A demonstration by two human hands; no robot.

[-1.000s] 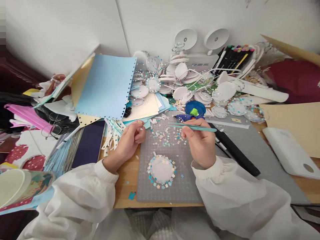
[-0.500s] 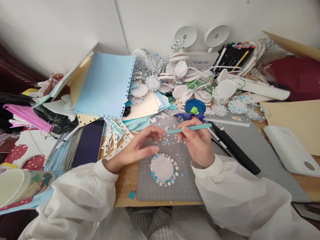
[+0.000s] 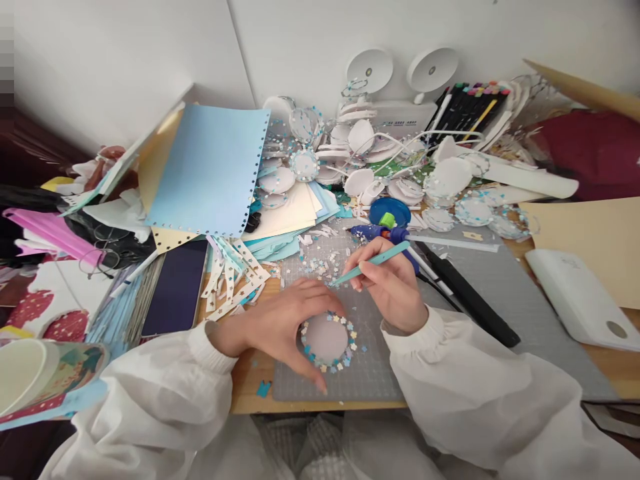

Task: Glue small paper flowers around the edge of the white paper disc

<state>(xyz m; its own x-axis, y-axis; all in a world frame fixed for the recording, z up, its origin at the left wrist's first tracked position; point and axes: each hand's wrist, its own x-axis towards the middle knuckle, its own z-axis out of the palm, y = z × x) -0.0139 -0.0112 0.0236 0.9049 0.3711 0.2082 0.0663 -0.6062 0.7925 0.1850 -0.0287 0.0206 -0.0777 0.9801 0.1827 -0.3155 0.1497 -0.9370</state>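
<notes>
On the grey cutting mat (image 3: pixel 385 373) lies a round white disc (image 3: pixel 327 339) ringed with small blue, cream and lilac paper stars. My left hand (image 3: pixel 285 320) arches over its left side, thumb and fingers spread around the rim; whether they touch it I cannot tell. Teal tweezers (image 3: pixel 375 263) are pinched in my right hand (image 3: pixel 395 287), above and right of the disc. Their tips point left and down, close to my left fingertips; anything between the tips is too small to make out. Loose paper stars (image 3: pixel 323 267) are scattered behind my hands.
A blue glue gun (image 3: pixel 373 232) lies behind my right hand. White discs and star-studded wire rings (image 3: pixel 305 165) are heaped at the back. Punched paper strips (image 3: pixel 235 280) and a phone (image 3: pixel 175 287) sit to the left. A white device (image 3: pixel 583 300) and a black bar (image 3: pixel 470 293) lie right.
My left hand has moved down from the loose stars and spread around the disc's left side. The tweezers in my right hand have shifted slightly lower, tips angled further down.
</notes>
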